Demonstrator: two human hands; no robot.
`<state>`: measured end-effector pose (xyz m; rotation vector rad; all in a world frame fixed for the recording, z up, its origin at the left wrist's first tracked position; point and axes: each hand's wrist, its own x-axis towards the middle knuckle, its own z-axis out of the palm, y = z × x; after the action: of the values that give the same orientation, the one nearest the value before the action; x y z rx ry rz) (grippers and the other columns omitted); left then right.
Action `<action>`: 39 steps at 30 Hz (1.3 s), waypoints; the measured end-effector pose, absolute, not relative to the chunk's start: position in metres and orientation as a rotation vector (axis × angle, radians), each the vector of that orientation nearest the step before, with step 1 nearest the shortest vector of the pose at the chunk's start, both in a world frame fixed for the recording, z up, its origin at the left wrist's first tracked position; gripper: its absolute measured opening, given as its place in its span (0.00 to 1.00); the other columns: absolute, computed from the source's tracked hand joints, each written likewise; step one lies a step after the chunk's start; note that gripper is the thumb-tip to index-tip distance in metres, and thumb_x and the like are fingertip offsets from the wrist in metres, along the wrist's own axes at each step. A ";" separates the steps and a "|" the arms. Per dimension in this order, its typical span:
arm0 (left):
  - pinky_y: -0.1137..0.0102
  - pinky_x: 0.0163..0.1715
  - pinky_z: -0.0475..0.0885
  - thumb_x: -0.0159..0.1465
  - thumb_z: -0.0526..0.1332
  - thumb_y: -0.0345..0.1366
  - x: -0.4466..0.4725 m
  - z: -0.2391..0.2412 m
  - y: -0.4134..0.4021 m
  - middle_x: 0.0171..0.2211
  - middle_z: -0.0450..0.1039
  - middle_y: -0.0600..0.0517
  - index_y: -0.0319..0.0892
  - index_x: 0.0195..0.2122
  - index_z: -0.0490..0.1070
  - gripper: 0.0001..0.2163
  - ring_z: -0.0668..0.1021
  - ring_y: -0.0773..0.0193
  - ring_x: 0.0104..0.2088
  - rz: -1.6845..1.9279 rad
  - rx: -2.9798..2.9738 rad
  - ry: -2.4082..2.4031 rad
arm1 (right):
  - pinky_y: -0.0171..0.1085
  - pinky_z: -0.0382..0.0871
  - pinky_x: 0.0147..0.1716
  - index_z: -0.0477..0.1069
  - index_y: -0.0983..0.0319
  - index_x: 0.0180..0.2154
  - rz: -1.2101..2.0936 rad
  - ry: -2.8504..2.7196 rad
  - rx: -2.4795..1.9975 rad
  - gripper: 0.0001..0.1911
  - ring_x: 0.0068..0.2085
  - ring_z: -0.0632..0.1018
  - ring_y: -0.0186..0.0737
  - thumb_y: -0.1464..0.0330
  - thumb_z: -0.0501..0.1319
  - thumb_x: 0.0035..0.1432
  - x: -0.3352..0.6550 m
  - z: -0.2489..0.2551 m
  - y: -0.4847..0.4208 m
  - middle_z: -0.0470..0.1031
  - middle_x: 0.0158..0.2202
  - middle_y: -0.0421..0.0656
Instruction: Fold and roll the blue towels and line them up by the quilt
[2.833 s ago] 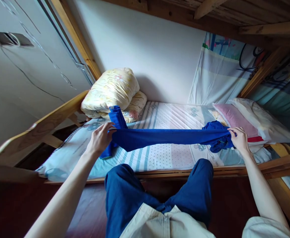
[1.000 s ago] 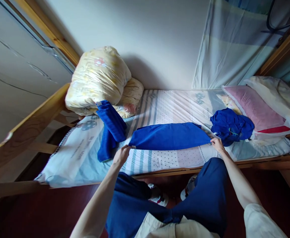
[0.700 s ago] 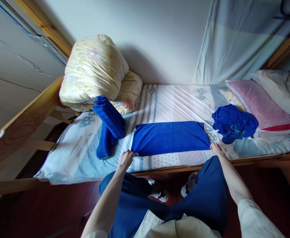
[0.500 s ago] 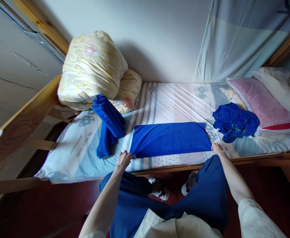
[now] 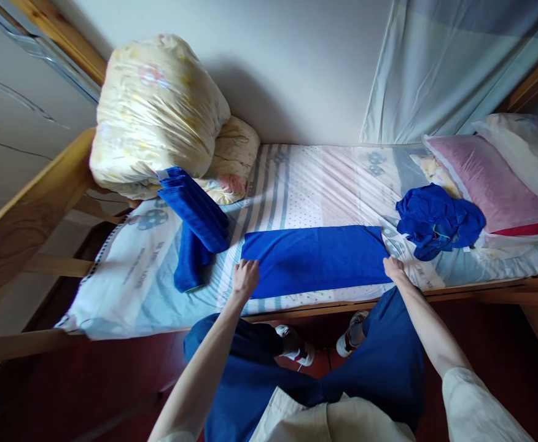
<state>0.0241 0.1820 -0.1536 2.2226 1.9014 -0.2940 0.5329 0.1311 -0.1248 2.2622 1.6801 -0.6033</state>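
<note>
A blue towel (image 5: pixel 317 258) lies spread flat as a long strip along the near side of the bed. My left hand (image 5: pixel 245 277) is closed at its left edge, knuckles up, with the fingertips hidden under the hand. At the opposite end, my right hand (image 5: pixel 394 269) pinches the right edge. Left of the strip, a stack of folded blue towels (image 5: pixel 195 212) leans at a slant across another folded blue towel (image 5: pixel 188 261). A crumpled heap of blue cloth (image 5: pixel 437 218) sits to the right of my right hand.
A bulky pale yellow quilt (image 5: pixel 156 116) stands against the wall on a patterned pillow (image 5: pixel 232 159). At right are a pink pillow (image 5: pixel 503 178) and a hanging curtain (image 5: pixel 416 73). A wooden bed rail (image 5: pixel 43 190) borders the left end; the bed's wooden edge runs before my knees.
My left hand has moved slightly away from me and right along the towel's left edge. My right hand has shifted a little up the right edge. The camera view has shifted slightly.
</note>
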 end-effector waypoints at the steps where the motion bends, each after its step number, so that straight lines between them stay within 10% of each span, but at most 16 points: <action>1: 0.51 0.59 0.67 0.69 0.48 0.31 0.041 -0.158 0.183 0.59 0.73 0.33 0.36 0.56 0.74 0.20 0.72 0.43 0.61 -0.135 2.235 1.904 | 0.43 0.74 0.51 0.79 0.64 0.45 -0.602 1.692 2.245 0.12 0.52 0.81 0.54 0.74 0.65 0.58 0.522 -0.128 0.137 0.80 0.46 0.59; 7: 0.48 0.69 0.56 0.72 0.47 0.37 0.134 -0.213 0.152 0.72 0.55 0.35 0.33 0.68 0.63 0.26 0.57 0.45 0.73 0.279 2.079 1.861 | 0.43 0.67 0.63 0.69 0.69 0.62 -0.801 2.148 2.250 0.27 0.62 0.74 0.47 0.80 0.51 0.63 0.415 -0.160 0.163 0.73 0.61 0.56; 20: 0.45 0.71 0.51 0.70 0.48 0.34 0.127 -0.270 0.125 0.72 0.56 0.41 0.42 0.73 0.53 0.29 0.53 0.49 0.74 0.387 1.992 1.858 | 0.47 0.56 0.72 0.52 0.64 0.73 -1.607 2.668 2.103 0.30 0.74 0.57 0.41 0.70 0.46 0.71 0.239 -0.238 0.138 0.57 0.73 0.48; 39: 0.50 0.71 0.52 0.69 0.51 0.36 0.139 -0.259 0.124 0.71 0.59 0.41 0.40 0.68 0.64 0.26 0.59 0.49 0.72 0.719 1.988 1.889 | 0.42 0.64 0.68 0.60 0.63 0.70 -0.648 2.506 2.693 0.27 0.70 0.66 0.43 0.68 0.45 0.74 0.483 -0.247 0.114 0.63 0.70 0.49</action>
<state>0.1387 0.1241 -0.2593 1.9881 1.8890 0.7192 0.4829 0.1139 -0.2475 2.6928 2.5064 -0.6478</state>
